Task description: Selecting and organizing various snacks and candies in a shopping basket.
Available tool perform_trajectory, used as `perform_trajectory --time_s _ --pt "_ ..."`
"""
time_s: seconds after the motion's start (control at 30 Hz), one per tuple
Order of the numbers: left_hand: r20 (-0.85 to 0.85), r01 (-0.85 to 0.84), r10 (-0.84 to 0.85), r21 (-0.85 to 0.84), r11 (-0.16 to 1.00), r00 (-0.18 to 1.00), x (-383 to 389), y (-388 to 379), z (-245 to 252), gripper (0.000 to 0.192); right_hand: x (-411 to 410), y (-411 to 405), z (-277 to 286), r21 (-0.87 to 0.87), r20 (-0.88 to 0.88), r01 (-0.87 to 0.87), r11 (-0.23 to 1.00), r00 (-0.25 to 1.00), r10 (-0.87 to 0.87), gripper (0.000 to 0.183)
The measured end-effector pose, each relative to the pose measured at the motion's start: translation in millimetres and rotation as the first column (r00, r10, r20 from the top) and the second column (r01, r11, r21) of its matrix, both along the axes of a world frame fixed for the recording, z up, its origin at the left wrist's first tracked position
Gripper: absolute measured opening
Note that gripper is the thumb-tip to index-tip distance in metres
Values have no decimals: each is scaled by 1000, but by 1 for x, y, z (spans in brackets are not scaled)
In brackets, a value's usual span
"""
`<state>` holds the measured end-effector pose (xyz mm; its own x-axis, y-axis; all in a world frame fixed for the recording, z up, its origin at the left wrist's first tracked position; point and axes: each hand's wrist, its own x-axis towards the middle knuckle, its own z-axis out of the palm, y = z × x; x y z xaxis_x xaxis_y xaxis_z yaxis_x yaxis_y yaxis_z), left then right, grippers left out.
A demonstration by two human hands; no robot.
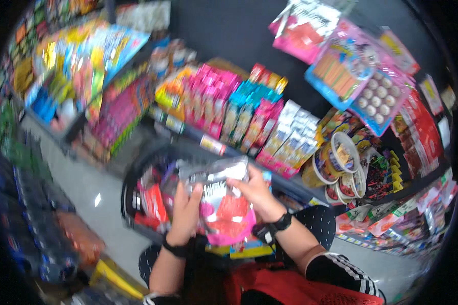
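Note:
A white and pink plastic snack packet (229, 213) with a red food picture and dark writing is held in front of me. My left hand (187, 209) grips its left side, thumb on top. The upper right part is in my right hand (255, 190), with the thumb lying across the front. Clear, shiny plastic (217, 171) shows along the upper edge; whether it belongs to the same packet is too blurred to tell. Below my hands, a dark shopping basket (128, 194) contains several packets, among them a red one (156, 206).
Beyond the basket, a shelf holds rows of pink (210, 95), teal (244, 103) and silver packets (294, 129). Clear tubs (328, 160) stand at its right. Similar packets (305, 30) hang above. Wrapped bottles (34, 213) stand on the floor at left.

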<state>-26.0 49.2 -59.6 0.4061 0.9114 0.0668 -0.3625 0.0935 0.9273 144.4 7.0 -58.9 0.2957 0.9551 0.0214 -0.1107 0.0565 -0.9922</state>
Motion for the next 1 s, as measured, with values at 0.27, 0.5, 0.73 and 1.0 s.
perform_trajectory --time_s 0.27,0.5,0.73,1.0 --pt "-53 119 -109 248 961 993 37 13 69 30 65 -6 82 148 273 -170 974 954 125 27" --pt "5 115 -136 505 856 991 113 103 210 49 159 32 199 424 603 142 895 693 -395 24" --pt "-10 230 -276 582 780 961 173 134 309 38 189 57 260 571 644 208 794 486 -591 34" --pt "143 149 -257 520 841 956 169 147 334 24 183 77 273 565 618 300 769 464 -635 47"
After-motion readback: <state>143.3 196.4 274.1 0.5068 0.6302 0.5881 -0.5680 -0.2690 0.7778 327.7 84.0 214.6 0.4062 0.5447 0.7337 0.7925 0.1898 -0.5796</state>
